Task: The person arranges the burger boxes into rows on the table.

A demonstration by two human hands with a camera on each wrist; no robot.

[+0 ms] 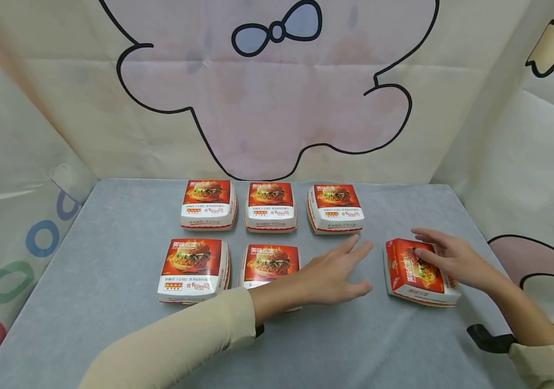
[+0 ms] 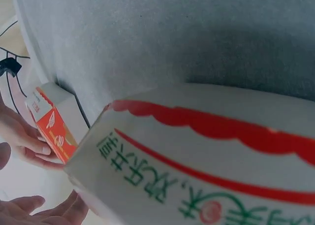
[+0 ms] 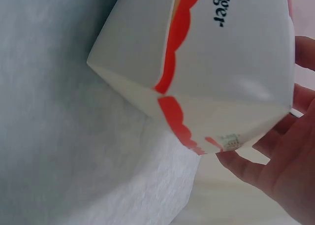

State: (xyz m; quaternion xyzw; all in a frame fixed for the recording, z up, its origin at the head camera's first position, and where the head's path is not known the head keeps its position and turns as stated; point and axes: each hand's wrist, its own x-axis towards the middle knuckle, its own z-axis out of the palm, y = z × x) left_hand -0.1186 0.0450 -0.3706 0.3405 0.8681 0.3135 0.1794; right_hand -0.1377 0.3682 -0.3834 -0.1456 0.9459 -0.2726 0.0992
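My right hand (image 1: 456, 265) is at the burger box (image 1: 415, 275) on the right, which has a red top with a burger picture and white sides. Its thumb lies over the top, and the other fingers reach along the far edge. The right wrist view shows this box's white side (image 3: 236, 62) up close, fingers at its edge. My left hand (image 1: 332, 275) is held out with fingers spread and nothing in it, between that box and the front middle burger box (image 1: 272, 262). The left forearm partly hides the front middle box.
Three matching boxes stand in a back row: left (image 1: 208, 205), middle (image 1: 271, 208) and right (image 1: 335, 209). Another box (image 1: 194, 270) stands front left. All are on a grey-blue cloth-covered table (image 1: 111, 232), with printed cloth walls (image 1: 277, 108) at the back and sides.
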